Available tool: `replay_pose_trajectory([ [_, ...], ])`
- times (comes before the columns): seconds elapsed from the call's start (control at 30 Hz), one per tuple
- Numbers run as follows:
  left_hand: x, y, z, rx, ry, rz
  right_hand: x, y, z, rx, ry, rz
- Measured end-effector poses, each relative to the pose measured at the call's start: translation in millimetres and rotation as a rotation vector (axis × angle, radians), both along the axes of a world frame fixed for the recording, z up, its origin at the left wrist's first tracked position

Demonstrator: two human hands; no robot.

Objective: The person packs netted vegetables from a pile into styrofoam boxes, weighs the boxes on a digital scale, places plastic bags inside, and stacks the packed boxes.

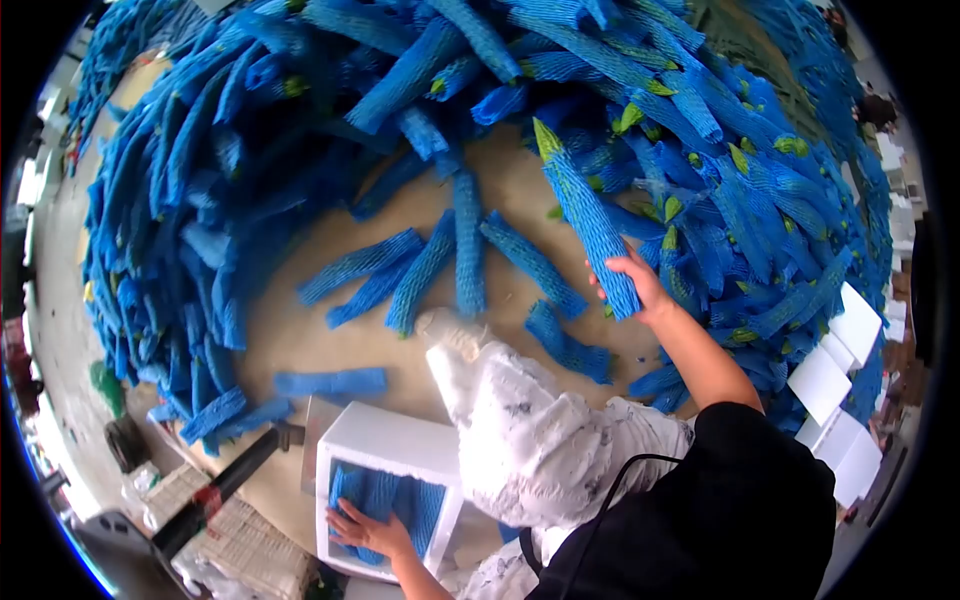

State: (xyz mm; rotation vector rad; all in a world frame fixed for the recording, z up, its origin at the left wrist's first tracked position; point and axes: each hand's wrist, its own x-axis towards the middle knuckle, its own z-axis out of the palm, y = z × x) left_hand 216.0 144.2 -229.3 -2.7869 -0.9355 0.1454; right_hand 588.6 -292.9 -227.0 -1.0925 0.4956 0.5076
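Observation:
My right hand point(638, 285) grips the lower end of a long green-tipped item in a blue foam net sleeve point(588, 225), held up at a slant. What lies inside the sleeve is mostly hidden. At the lower left, my left hand point(368, 530) rests with fingers spread over several blue-sleeved pieces inside a white foam box point(390, 428). Several more blue-sleeved pieces, one of them a sleeve point(469, 245) lying lengthwise, are on the tan surface point(285, 320) in front of me.
Large heaps of blue-sleeved pieces point(180, 190) curve around the left, back and right. A dark metal arm point(235, 470) juts in beside the box. White foam boxes point(835, 370) stand at the right. White, stained cloth point(540, 430) covers my front.

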Motion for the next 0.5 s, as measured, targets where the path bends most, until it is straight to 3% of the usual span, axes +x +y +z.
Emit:
replay_pose_trajectory([
  [0.1,4.5,-3.7,13.9,-0.152,-0.054,0.022,-7.3,39.3,44.9,-0.141,-0.335,0.392],
  [0.13,5.3,-2.6,26.2,-0.232,-0.073,0.004,3.4,47.3,51.7,-0.258,-0.576,0.558],
  [0.17,7.8,-2.0,36.8,-0.318,-0.107,-0.017,18.0,58.3,67.8,-0.552,-0.965,0.726],
  [0.23,0.2,-2.0,64.0,-0.451,-0.209,-0.022,24.6,99.8,118.0,-0.611,-1.073,0.816],
  [0.33,-38.2,-3.9,84.7,-0.427,-0.326,-0.004,11.4,151.9,175.4,-0.652,-1.383,0.995],
  [0.43,-82.9,-9.4,70.2,-0.419,-0.535,0.11,-26.0,149.9,168.6,-0.711,-1.222,0.948],
  [0.5,-75.2,-21.4,82.5,-0.483,-0.667,0.126,-54.1,117.2,133.3,-0.471,-0.861,0.868],
])
